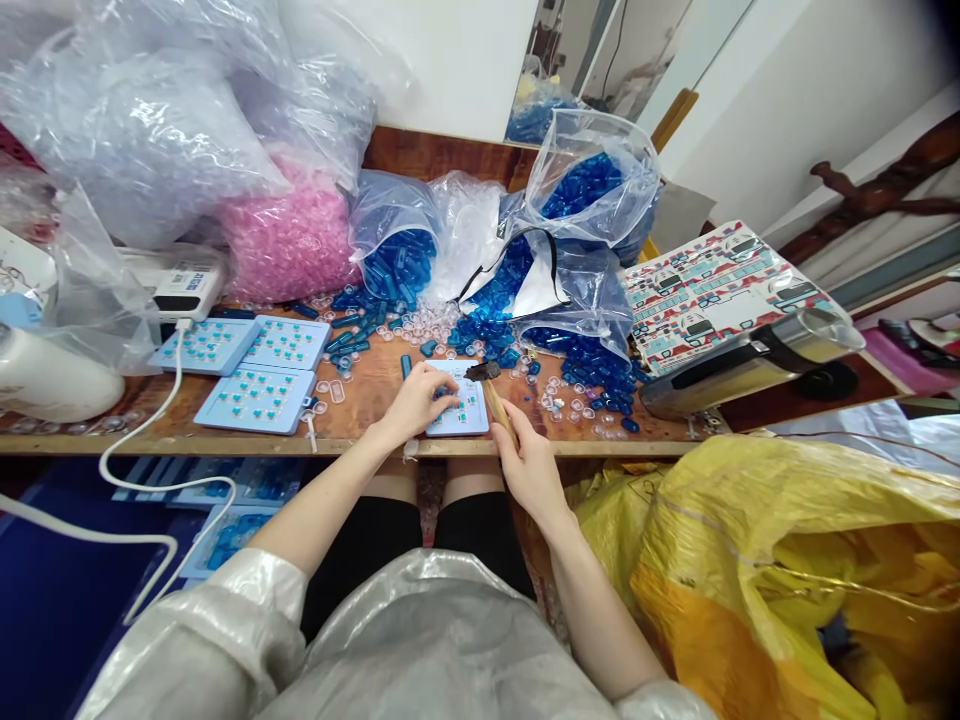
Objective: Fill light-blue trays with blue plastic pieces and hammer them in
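A small hammer (501, 412) with a wooden handle and a dark head is gripped in my right hand (529, 460). Its head hovers at the upper right of a light blue plastic panel (472, 425) dotted with small teal pieces. My left hand (417, 402) rests over the panel's left side, thumb and fingers pinched together; what lies between the fingertips is too small to make out. The panel lies flat near the table's front edge. Around it are loose blue plastic pieces (406, 367) and clear plastic pieces (446, 325).
Several similar panels (255, 398) lie at the left beside a white cable (178, 360). Bags of blue pieces (397, 262) and a bag of pink pieces (289, 235) line the back. A steel flask (742, 370) lies at the right, above a yellow sack (720, 540).
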The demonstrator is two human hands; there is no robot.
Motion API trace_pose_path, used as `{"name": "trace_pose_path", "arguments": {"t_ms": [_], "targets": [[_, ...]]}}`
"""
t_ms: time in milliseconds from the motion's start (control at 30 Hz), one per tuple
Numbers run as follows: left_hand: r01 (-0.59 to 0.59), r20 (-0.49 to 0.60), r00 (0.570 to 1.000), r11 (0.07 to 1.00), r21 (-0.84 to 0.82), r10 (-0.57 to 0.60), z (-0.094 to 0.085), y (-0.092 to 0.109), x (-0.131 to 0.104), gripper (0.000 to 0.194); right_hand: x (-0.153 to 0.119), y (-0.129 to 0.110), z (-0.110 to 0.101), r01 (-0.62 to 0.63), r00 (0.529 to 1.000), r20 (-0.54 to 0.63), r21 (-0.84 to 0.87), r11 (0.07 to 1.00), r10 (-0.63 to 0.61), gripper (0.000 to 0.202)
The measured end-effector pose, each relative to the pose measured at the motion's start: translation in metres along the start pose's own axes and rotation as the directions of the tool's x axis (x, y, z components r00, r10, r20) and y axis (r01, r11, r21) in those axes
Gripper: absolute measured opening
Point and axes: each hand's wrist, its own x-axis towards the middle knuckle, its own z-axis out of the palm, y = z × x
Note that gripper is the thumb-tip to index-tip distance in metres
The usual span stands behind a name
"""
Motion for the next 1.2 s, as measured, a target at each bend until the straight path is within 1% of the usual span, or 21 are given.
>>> {"name": "trace_pose_path", "arguments": {"t_ms": [133, 267, 367, 433, 500, 600, 633, 667, 767, 800, 833, 933, 967, 1100, 1133, 1200], "targets": [[0.042, 0.008, 0.999, 0.999, -0.003, -0.042, 0.000, 0.002, 0.001, 0.009, -0.002, -0.003, 0.001, -0.002, 1.000, 0.006, -0.002, 1.000, 0.002, 0.040], [0.093, 0.033, 0.995, 0.995, -0.019, -0.092, -0.002, 0.005, 0.004, 0.022, -0.002, -0.002, 0.004, 0.014, 1.000, -0.017, -0.064, 0.998, -0.015, 0.041], [0.119, 0.056, 0.991, 0.993, -0.013, -0.118, -0.003, 0.007, 0.006, 0.029, 0.000, -0.002, 0.005, -0.002, 0.999, 0.052, -0.175, 0.985, 0.011, 0.041], [0.116, 0.066, 0.991, 0.993, -0.007, -0.116, -0.004, 0.008, 0.006, 0.030, 0.000, -0.005, 0.002, -0.002, 0.995, 0.095, -0.185, 0.983, 0.020, 0.041], [0.108, 0.071, 0.992, 0.994, -0.004, -0.108, -0.005, 0.008, 0.006, 0.029, -0.001, -0.009, -0.002, 0.016, 0.998, 0.066, -0.132, 0.991, -0.007, 0.041], [0.118, 0.076, 0.990, 0.993, 0.003, -0.118, -0.006, 0.010, 0.006, 0.030, -0.003, -0.011, -0.004, 0.044, 0.997, -0.061, -0.095, 0.995, -0.050, 0.042], [0.122, 0.076, 0.990, 0.992, 0.003, -0.122, -0.006, 0.010, 0.006, 0.030, -0.003, -0.011, -0.004, 0.044, 0.996, -0.076, -0.110, 0.993, -0.053, 0.042], [0.123, 0.075, 0.990, 0.992, 0.003, -0.123, -0.006, 0.010, 0.006, 0.031, -0.003, -0.010, -0.003, 0.040, 0.997, -0.062, -0.137, 0.990, -0.049, 0.042], [0.108, 0.070, 0.992, 0.994, 0.014, -0.109, -0.005, 0.009, 0.007, 0.032, -0.002, -0.007, 0.001, 0.024, 0.998, 0.056, -0.231, 0.973, -0.011, 0.041], [0.102, 0.071, 0.992, 0.995, 0.019, -0.103, -0.005, 0.009, 0.008, 0.032, -0.002, -0.007, 0.002, 0.023, 0.998, 0.068, -0.245, 0.969, -0.007, 0.041], [0.097, 0.072, 0.993, 0.995, 0.023, -0.098, -0.004, 0.008, 0.008, 0.032, -0.002, -0.007, 0.003, 0.026, 0.998, 0.054, -0.245, 0.969, -0.013, 0.041], [0.098, 0.073, 0.992, 0.995, 0.020, -0.099, -0.005, 0.007, 0.009, 0.032, 0.000, -0.007, 0.004, 0.048, 0.997, -0.050, -0.203, 0.978, -0.059, 0.043], [0.104, 0.073, 0.992, 0.994, 0.022, -0.105, -0.005, 0.008, 0.008, 0.033, 0.000, -0.006, 0.004, 0.052, 0.997, -0.053, -0.202, 0.978, -0.064, 0.043], [0.127, 0.069, 0.989, 0.991, 0.032, -0.129, -0.004, 0.011, 0.008, 0.033, 0.001, -0.002, 0.006, 0.026, 0.997, 0.071, -0.235, 0.972, -0.009, 0.042], [0.127, 0.067, 0.989, 0.992, 0.029, -0.128, -0.003, 0.012, 0.008, 0.031, 0.001, -0.002, 0.006, 0.016, 0.997, 0.077, -0.222, 0.975, 0.001, 0.042], [0.114, 0.060, 0.992, 0.993, 0.011, -0.114, -0.004, 0.013, 0.008, 0.027, 0.000, -0.001, 0.005, 0.001, 0.999, 0.039, -0.172, 0.985, 0.006, 0.042]]}}
